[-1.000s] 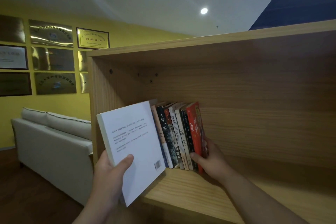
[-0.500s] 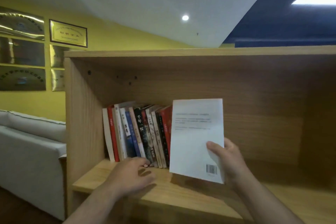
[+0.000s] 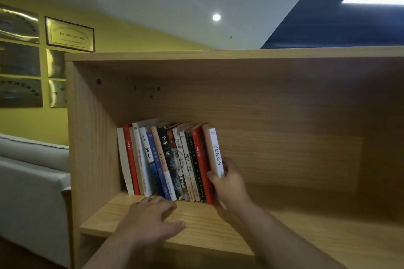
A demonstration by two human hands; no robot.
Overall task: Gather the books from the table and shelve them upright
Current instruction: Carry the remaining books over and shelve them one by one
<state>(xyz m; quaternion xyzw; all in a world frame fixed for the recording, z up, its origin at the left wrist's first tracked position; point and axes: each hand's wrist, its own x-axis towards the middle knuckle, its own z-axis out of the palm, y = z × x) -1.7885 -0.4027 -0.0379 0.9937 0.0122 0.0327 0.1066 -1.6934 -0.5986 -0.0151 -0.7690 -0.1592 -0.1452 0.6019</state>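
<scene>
At right end of the book row (image 3: 166,159): white paperback (image 3: 216,148), near upright, leaning on the row. Right hand (image 3: 229,183) pinches its lower spine. Left hand (image 3: 153,218) spread before the row, holding nothing. Likely light, limp, slick-covered; best gripped low by the spine.

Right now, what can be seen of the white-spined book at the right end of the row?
The white-spined book is a slim paperback, its spine printed with dark vertical Chinese characters, a pale tan cover face showing beside it. It stands last on the right, leaning left against a red book. The right hand grips its lower part, thumb by the spine, fingers on the far cover. The hand hides its foot, which seems to rest on the wooden shelf.
</scene>
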